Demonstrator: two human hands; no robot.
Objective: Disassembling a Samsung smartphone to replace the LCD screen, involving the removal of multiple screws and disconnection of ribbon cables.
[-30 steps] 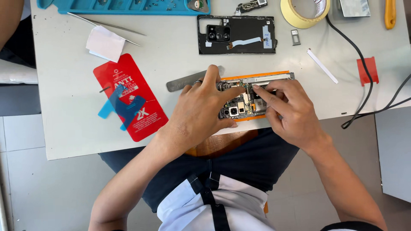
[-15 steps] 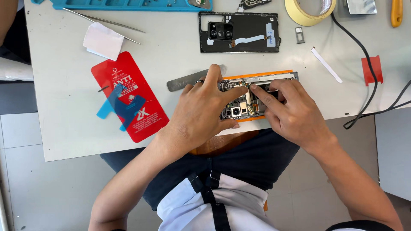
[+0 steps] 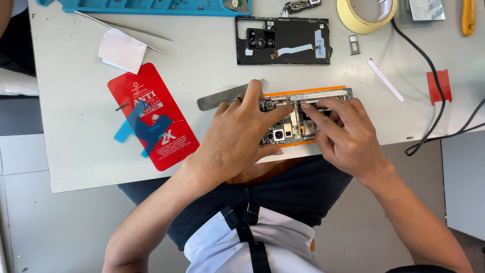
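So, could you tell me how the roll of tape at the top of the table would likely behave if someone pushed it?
The roll of tape lies flat on the white table, so a push would probably slide it, not roll it. It is a hollow ring and looks light. Set on edge, it would likely roll away.

Light was bright, even daylight. My hands cast only soft shadows on the pale table (image 3: 212,167). No strong glare; mild sheen on the steel strip (image 3: 222,96). Focus was sharp, with slight wide-angle stretch at the edges.
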